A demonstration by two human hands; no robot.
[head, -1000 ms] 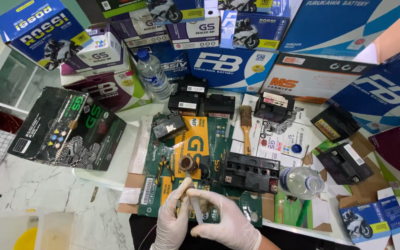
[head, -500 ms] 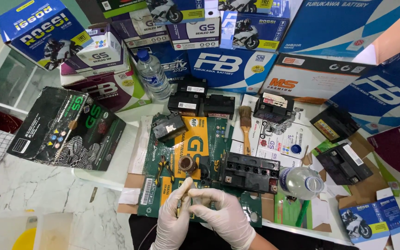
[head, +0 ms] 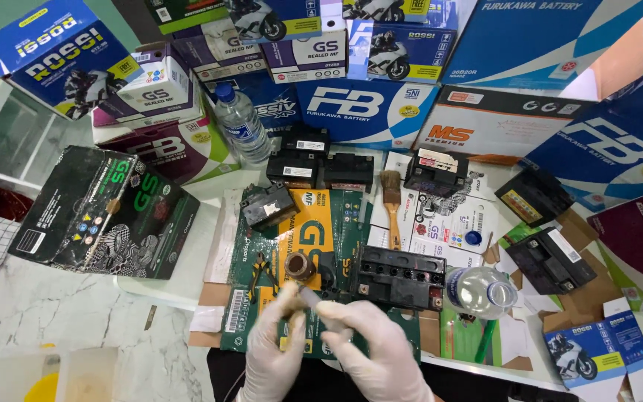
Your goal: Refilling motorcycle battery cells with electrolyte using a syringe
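L hand (head: 275,350) + R hand (head: 370,344), both gloved, pinch small blurred tool (head: 308,296) btwn fingertips at flattened green carton (head: 292,246) near edge, prob steadying it; open black battery (head: 400,277) just beside.

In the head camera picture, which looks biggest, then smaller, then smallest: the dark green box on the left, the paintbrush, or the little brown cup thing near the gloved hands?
1. Dark green box: clearly the biggest.
2. Paintbrush: long but thin.
3. Brown cup: the smallest.

All three lie on the same table, so nearness to the camera hardly changes this order.
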